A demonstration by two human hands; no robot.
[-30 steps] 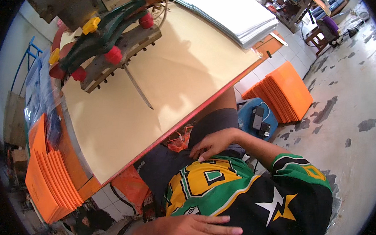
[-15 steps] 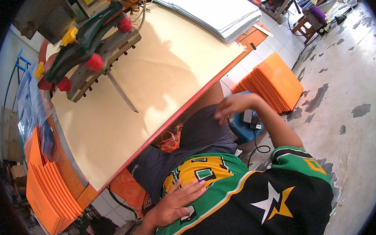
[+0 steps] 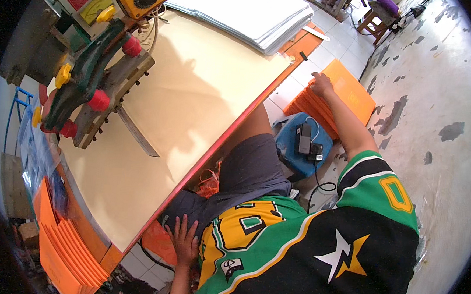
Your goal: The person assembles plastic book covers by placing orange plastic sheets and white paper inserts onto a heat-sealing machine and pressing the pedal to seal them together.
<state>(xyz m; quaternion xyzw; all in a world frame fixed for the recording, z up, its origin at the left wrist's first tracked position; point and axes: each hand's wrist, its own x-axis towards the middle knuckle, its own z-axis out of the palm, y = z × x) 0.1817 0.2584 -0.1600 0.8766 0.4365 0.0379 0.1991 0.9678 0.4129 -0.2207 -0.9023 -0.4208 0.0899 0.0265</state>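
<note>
Leftward, upright orange pieces (image 3: 70, 250) fan out beside the tabletop (image 3: 135, 195). Over its cream surface, a dark green bar (image 3: 86, 73) with yellow knobs and red fittings. Left grip (image 3: 185, 241): my fingers spread wide at the edge of my dark shorts (image 3: 250, 167). Right of these, a blue stool (image 3: 288, 147) bearing a black device (image 3: 303, 139). Farthest right, my right grip (image 3: 321, 86) at the near upper edge of an orange stack (image 3: 352, 92) on the floor; whether closed on a piece, cannot tell.

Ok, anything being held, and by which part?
Nothing in the left hand; whether the right hand grips the stacked orange pieces by their edge can't be told.
</note>
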